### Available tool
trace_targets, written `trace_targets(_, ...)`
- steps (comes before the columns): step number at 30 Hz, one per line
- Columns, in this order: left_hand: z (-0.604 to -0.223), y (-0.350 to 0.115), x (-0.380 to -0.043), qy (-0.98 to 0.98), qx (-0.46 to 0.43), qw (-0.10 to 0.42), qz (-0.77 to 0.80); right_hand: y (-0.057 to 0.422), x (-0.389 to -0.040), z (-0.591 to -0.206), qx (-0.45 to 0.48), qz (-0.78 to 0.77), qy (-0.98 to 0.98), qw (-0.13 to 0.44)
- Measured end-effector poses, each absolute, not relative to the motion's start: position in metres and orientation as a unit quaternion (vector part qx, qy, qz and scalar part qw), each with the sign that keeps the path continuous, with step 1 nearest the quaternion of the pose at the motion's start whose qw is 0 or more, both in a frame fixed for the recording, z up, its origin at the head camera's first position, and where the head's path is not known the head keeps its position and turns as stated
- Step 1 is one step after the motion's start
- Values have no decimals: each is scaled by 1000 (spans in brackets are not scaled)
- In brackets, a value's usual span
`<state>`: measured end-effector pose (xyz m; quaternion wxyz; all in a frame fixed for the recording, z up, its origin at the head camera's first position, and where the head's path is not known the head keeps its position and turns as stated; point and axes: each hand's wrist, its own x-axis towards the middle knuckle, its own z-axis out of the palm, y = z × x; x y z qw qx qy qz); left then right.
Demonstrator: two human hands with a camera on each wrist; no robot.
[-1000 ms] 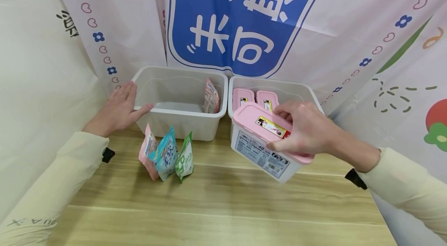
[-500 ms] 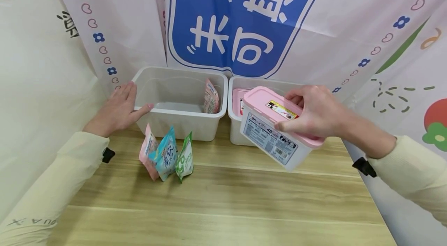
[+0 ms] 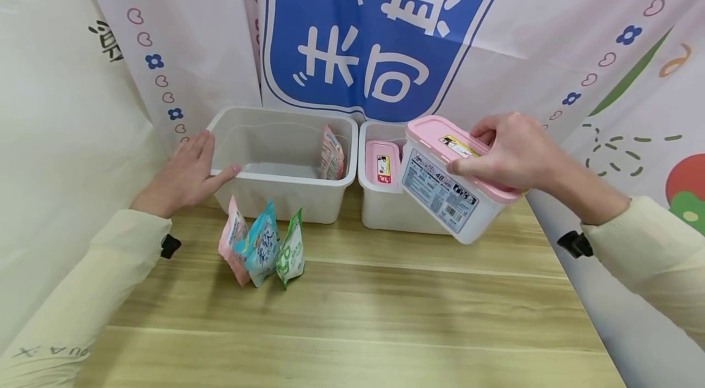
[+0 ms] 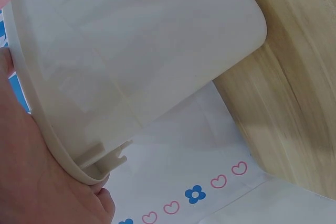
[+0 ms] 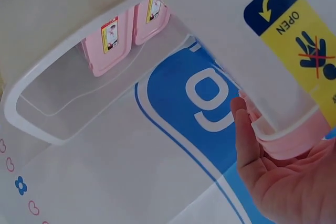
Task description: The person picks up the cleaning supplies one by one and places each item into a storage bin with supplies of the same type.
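Observation:
My right hand (image 3: 514, 152) grips a white plastic tub with a pink lid (image 3: 457, 177) from above, thumb on the near side. The tub is tilted, raised at the front right of the right grey bin (image 3: 402, 213). Inside that bin, two more pink-lidded tubs (image 5: 109, 43) show in the right wrist view. My left hand (image 3: 182, 174) rests on the near left corner of the left grey bin (image 3: 281, 198), fingers straight along its side and thumb over the front rim. The left wrist view shows this bin's outer wall (image 4: 131, 45) and the hand at its rim.
In the left bin, a pink pouch (image 3: 332, 153) leans at the right end. Before it, a pink pouch (image 3: 234, 242), a blue pouch (image 3: 261, 245) and a green-and-white pouch (image 3: 290, 250) stand on the wooden table (image 3: 341, 327). A printed cloth (image 3: 314, 63) hangs behind the bins.
My right hand has moved the tub up, rightward and toward the back, uncovering more of the right bin's front wall. The left hand stays at its bin corner.

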<state>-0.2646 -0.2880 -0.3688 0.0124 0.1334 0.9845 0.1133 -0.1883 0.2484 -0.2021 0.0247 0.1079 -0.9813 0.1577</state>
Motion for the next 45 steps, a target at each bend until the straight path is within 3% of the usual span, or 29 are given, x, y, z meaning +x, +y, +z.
trace_targets(45,-369,-289,-264,984,132,15,120,295,-268,-217,-50,179,-981,47)
